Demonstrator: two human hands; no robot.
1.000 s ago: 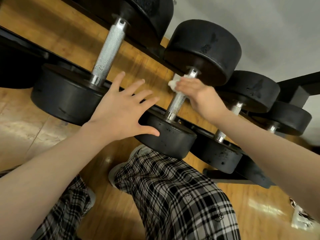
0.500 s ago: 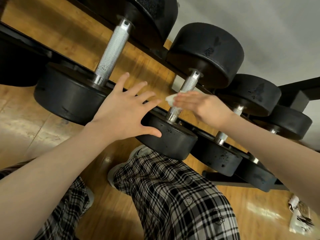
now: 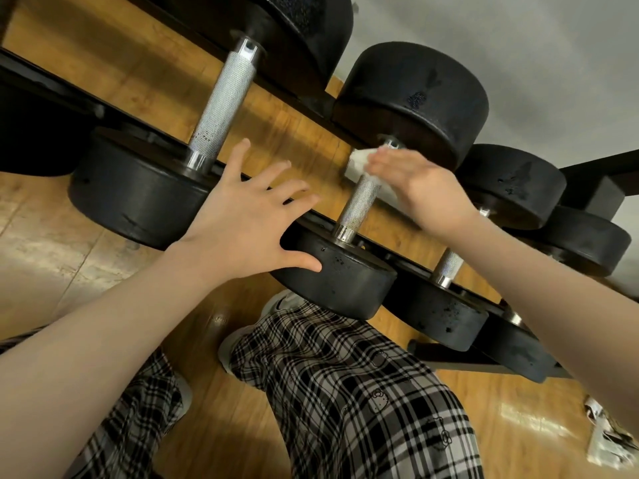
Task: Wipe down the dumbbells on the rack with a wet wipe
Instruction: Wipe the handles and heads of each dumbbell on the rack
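Dumbbell heads (image 3: 411, 98) sit close together along the rack (image 3: 62, 95), leaving narrow gaps. Open access lies between each pair of heads, over the knurled handles (image 3: 224, 102). The left hand (image 3: 242, 219) occupies the gap beside the near head (image 3: 342, 278).

Dumbbell heads (image 3: 411, 98): black, matt, rubber-like coating; faint scuffs and small pits on the flat faces and rims. Near head of the same dumbbell (image 3: 345, 274): same matt black, pitted.

Handle (image 3: 359, 202): bright metal, knurled and rough along the grip, with a smooth polished collar where it meets the near head. Left of it, a longer handle (image 3: 224, 102): same knurled silver finish, small dark specks low on the grip.

Wet wipe (image 3: 358, 164): white, soft, crumpled cloth-like sheet.

Rack rail (image 3: 45, 81): black, dull painted metal.

Floor (image 3: 52, 243): wood-look boards, glossy, showing light reflections.

Trousers (image 3: 345, 392): woven plaid cloth, black and white, matt.
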